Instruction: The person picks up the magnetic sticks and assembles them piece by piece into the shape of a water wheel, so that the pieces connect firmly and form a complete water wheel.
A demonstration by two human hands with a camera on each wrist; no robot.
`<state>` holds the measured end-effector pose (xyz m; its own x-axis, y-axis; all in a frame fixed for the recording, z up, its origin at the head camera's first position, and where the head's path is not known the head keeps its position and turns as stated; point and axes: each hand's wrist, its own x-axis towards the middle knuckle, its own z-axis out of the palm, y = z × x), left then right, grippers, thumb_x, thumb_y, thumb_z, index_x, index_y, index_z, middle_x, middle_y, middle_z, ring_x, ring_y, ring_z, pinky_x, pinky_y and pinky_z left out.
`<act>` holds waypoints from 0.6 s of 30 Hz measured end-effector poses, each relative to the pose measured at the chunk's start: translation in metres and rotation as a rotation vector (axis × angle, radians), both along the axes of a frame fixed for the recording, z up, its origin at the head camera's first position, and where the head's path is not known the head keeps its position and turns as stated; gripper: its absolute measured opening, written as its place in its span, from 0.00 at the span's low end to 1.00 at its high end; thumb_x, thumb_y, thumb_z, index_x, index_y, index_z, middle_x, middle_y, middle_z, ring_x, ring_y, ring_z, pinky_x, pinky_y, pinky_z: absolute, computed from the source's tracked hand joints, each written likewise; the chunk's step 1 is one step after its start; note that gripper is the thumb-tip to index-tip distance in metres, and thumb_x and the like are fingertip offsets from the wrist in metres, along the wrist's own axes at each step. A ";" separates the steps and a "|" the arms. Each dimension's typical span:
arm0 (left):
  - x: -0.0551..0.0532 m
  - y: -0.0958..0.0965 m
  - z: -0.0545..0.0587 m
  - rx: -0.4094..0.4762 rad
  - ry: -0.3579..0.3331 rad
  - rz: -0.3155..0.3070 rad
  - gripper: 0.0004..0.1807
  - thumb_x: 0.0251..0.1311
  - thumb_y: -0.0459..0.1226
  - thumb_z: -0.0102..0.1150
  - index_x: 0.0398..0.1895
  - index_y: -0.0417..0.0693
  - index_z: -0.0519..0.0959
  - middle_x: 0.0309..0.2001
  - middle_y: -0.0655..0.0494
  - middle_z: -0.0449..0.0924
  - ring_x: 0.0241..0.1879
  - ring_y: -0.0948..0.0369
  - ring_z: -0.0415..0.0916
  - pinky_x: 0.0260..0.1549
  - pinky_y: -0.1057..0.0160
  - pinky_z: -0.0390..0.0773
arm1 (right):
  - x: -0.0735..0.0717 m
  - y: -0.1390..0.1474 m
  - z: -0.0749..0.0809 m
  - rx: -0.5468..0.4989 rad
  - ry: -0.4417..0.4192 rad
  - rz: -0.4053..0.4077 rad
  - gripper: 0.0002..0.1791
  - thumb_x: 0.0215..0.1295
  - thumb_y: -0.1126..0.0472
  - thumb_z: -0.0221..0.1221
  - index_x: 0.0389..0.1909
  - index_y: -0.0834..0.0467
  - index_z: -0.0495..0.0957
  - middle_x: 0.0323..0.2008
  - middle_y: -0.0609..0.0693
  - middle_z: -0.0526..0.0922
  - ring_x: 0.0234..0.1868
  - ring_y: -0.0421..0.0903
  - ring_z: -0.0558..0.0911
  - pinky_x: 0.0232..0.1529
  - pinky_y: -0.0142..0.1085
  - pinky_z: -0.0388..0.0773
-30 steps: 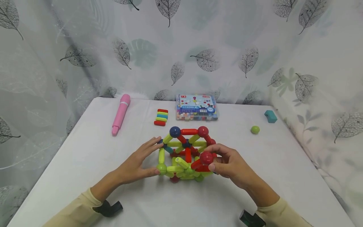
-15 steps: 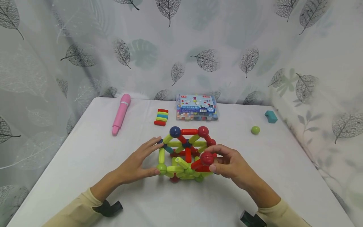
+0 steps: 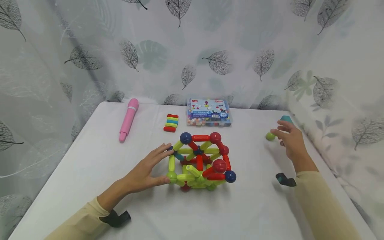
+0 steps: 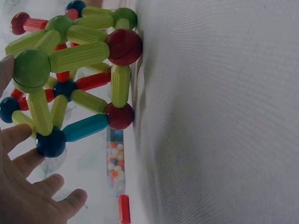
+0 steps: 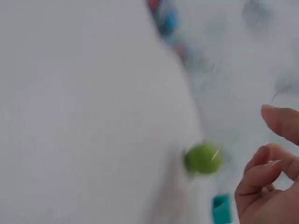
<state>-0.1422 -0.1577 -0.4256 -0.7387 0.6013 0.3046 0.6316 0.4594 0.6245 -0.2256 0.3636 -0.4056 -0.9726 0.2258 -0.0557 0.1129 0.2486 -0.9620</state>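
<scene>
A framework of coloured rods and balls stands on the white table in the head view. My left hand rests at its left side with fairly straight fingers, the thumb at a green corner ball and the forefinger by a dark blue ball. Over at the right, my right hand hovers beside a loose green ball, its fingers loosely bent and holding nothing. The right wrist view shows a gap between that hand and the ball. Behind the hand, a teal block is partly covered.
A clear box of small pieces lies at the back edge of the table. Left of it lie several short coloured rods in a row, then a pink pen-shaped stick. A leaf-print curtain hangs behind.
My right hand has let go of the red ball on the framework's right side and moved right and away to the loose green ball. My left hand has stayed in place.
</scene>
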 end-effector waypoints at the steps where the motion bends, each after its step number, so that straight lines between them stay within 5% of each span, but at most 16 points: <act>1: 0.000 0.000 0.000 0.000 -0.003 -0.001 0.44 0.58 0.52 0.70 0.77 0.55 0.64 0.79 0.50 0.57 0.79 0.45 0.50 0.63 0.31 0.68 | -0.008 0.012 -0.008 0.082 -0.080 -0.017 0.38 0.70 0.53 0.65 0.77 0.54 0.62 0.66 0.56 0.69 0.40 0.40 0.74 0.32 0.27 0.74; 4: 0.000 -0.001 -0.001 -0.003 -0.012 -0.004 0.44 0.59 0.53 0.69 0.77 0.55 0.64 0.79 0.52 0.57 0.79 0.45 0.49 0.64 0.30 0.66 | -0.025 0.032 -0.030 0.252 -0.230 0.004 0.45 0.72 0.48 0.62 0.81 0.58 0.50 0.74 0.66 0.60 0.48 0.45 0.75 0.38 0.32 0.76; 10: 0.000 0.000 -0.002 0.000 -0.014 -0.003 0.44 0.59 0.53 0.69 0.77 0.55 0.64 0.79 0.51 0.57 0.79 0.46 0.49 0.63 0.30 0.67 | -0.030 0.024 -0.042 0.415 -0.277 -0.015 0.39 0.73 0.50 0.59 0.77 0.63 0.59 0.71 0.71 0.64 0.59 0.60 0.75 0.51 0.43 0.75; 14: 0.000 0.001 -0.001 0.001 -0.014 -0.005 0.44 0.59 0.52 0.69 0.77 0.55 0.63 0.79 0.51 0.56 0.79 0.46 0.49 0.63 0.31 0.67 | -0.022 0.007 -0.025 0.376 -0.177 0.022 0.39 0.71 0.46 0.62 0.76 0.59 0.64 0.67 0.64 0.68 0.53 0.52 0.74 0.47 0.42 0.77; 18: -0.001 0.000 -0.001 -0.005 -0.012 -0.001 0.44 0.59 0.52 0.69 0.77 0.55 0.63 0.79 0.50 0.57 0.79 0.46 0.49 0.63 0.31 0.67 | -0.003 -0.033 0.019 0.290 0.000 0.140 0.37 0.68 0.46 0.66 0.73 0.55 0.69 0.59 0.50 0.72 0.42 0.41 0.73 0.38 0.35 0.74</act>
